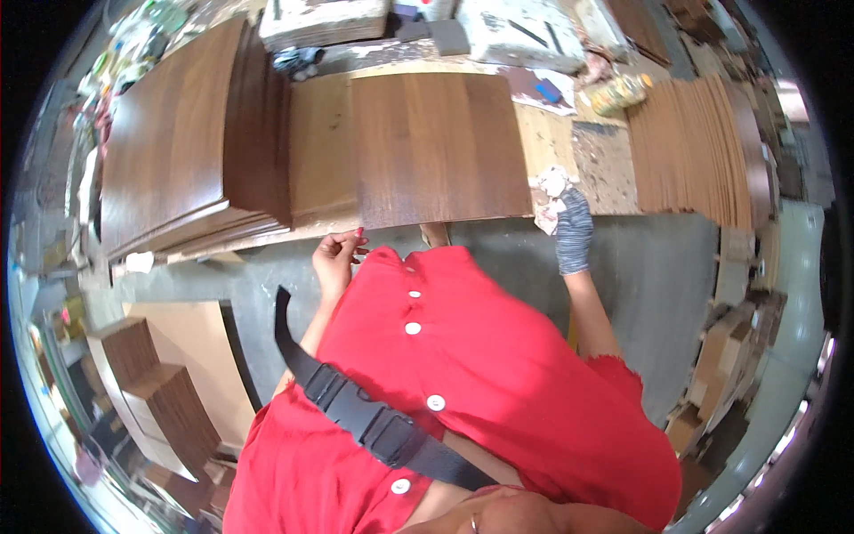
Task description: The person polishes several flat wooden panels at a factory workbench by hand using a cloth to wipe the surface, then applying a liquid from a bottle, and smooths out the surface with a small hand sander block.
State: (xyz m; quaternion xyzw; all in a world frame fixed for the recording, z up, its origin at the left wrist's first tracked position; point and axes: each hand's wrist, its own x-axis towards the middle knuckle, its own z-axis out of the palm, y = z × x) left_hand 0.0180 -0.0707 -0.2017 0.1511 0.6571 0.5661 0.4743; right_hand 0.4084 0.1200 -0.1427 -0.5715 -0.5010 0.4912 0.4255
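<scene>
A flat brown wood-grain panel (440,147) lies on the workbench before me, its near edge at the bench front. My right hand (574,222), in a grey striped knit glove, is closed on a crumpled white rag (553,181) just right of the panel. My left hand (334,256) is bare and sits just below the panel's near left corner. Its fingers are curled in, with a small red spot at the tip; whether they pinch something cannot be made out.
A tall stack of brown panels (169,133) stands on the left, and another stack (685,151) on the right. Near the right stack lie a plastic bottle (618,94) and a small blue block (549,90). Paint-spattered white slabs (520,34) line the back.
</scene>
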